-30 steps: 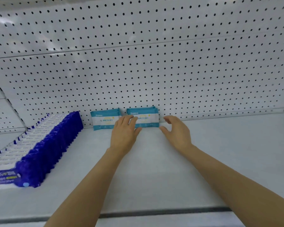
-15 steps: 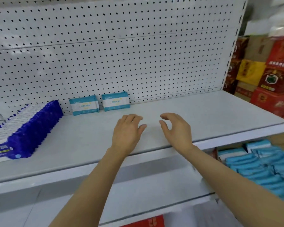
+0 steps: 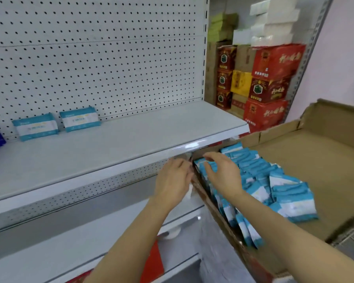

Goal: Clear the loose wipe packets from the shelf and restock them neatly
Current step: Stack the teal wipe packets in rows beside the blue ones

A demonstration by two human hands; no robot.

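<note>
Honestly, both hands are empty: right hand (image 3: 223, 174) hovers, fingers loosely spread, over the teal wipe packets (image 3: 260, 180) in the cardboard box (image 3: 315, 160) at lower right; left hand (image 3: 172, 180) relaxed by its wall. Grabbing too many slippery packets could spill some.

Two wipe packets (image 3: 56, 123) upright at shelf (image 3: 114, 139) back; both hands over cardboard box (image 3: 315, 160) of packets.

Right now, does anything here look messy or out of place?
Yes. The teal-and-white wipe packets in the open brown cardboard box lie jumbled, tilted every way. By contrast, the two teal-and-white packets on the white metal shelf stand upright against its pegboard back, side by side.
</note>
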